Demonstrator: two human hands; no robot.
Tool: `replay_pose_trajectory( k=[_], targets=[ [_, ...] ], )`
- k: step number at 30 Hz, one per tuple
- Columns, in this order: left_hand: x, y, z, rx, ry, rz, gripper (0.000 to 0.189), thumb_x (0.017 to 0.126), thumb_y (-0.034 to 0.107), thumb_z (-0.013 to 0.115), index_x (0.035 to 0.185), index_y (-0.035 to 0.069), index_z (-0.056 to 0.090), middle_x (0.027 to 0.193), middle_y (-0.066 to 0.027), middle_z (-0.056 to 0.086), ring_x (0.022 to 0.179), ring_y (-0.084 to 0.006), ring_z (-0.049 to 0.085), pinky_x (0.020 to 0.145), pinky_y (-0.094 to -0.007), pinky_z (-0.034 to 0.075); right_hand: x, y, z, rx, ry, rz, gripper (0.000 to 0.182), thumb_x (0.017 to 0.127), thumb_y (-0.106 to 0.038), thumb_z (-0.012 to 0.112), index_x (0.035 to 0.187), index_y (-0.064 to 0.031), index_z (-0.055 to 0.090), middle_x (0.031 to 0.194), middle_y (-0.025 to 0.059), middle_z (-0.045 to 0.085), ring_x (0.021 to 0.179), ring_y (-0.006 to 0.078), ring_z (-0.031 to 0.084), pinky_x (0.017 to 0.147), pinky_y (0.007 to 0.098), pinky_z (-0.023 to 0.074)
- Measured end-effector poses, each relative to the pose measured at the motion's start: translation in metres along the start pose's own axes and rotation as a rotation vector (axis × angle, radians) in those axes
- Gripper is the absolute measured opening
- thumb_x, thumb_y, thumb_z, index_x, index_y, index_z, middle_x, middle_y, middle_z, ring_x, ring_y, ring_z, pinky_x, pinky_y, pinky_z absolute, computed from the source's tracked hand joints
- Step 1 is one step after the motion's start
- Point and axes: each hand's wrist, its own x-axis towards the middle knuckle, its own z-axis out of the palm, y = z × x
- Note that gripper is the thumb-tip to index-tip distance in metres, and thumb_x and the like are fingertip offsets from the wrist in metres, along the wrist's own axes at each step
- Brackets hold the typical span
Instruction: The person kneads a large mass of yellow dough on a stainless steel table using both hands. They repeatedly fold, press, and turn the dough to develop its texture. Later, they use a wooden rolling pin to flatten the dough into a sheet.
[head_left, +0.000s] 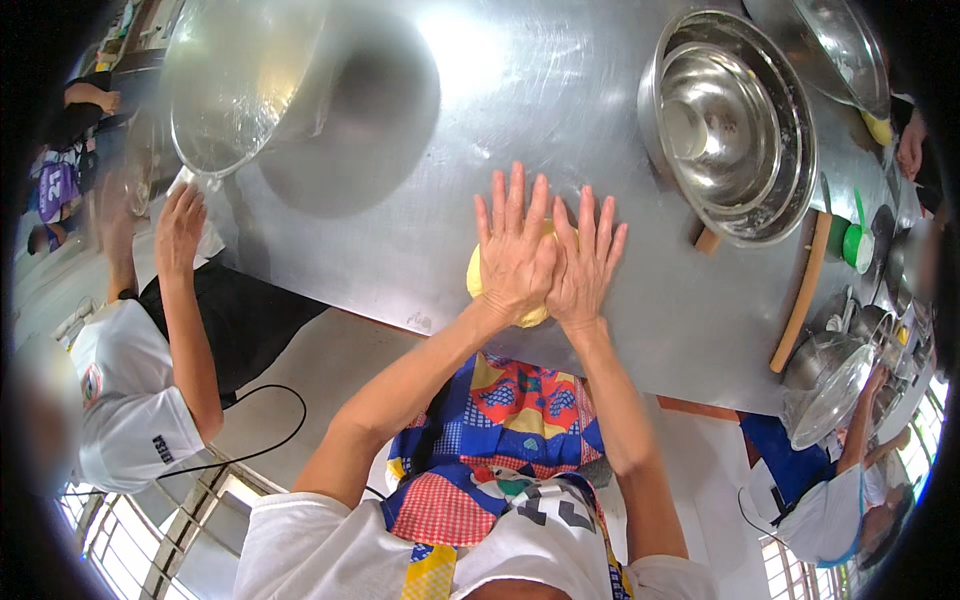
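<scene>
A lump of yellow dough (532, 316) lies on the stainless steel table (420, 247) near its front edge, mostly covered by both hands. My left hand (516, 244) rests flat on top of it, fingers spread and pointing away from me. Beside it, my right hand (585, 262) lies palm down over the dough's right side, its fingers also spread. The two hands touch at the thumbs. Neither hand's fingers are wrapped around anything; the palms are hidden.
Nested steel bowls (720, 135) stand at the right, near a wooden rolling pin (802, 292) and a green measuring cup (857, 247). A plastic-covered bowl (225, 90) is at the upper left, near a co-worker's hands (180, 225). Another person works at the far right.
</scene>
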Motion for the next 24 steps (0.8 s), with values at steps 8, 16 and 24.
replay_pose_trajectory(
  k=[8,16,24],
  targets=[
    [0.055,-0.009,0.012,0.050,0.000,-0.042,0.058,0.096,0.029,0.030,0.149,0.005,0.027,0.158,-0.0203,0.010,0.146,-0.0405,0.003,0.114,-0.0558,0.000,0.070,0.024,0.006,-0.112,-0.073,-0.060,0.050,0.097,-0.028,0.037,0.146,-0.0192,0.039,0.156,0.0166,0.020,0.144,0.0420,0.011,0.113,0.0588,0.0061],
    [0.087,-0.014,0.013,0.035,0.062,0.005,0.056,0.097,0.028,0.031,0.147,0.003,0.031,0.156,-0.0245,0.012,0.144,-0.0443,0.004,0.114,-0.0568,0.004,0.116,0.031,0.012,-0.162,0.118,-0.158,0.052,0.097,-0.029,0.038,0.147,-0.0154,0.035,0.156,0.0222,0.014,0.142,0.0446,0.013,0.112,0.0574,0.0149],
    [0.089,-0.030,0.006,-0.416,-0.067,0.202,0.055,0.100,0.036,0.026,0.146,0.007,0.035,0.155,-0.0146,0.025,0.146,-0.0343,0.006,0.119,-0.0465,0.000,0.094,0.019,0.014,0.111,0.114,-0.152,0.053,0.097,-0.028,0.045,0.144,-0.0043,0.036,0.146,0.0231,0.035,0.139,0.0373,0.028,0.110,0.0469,0.0305]
  ],
)
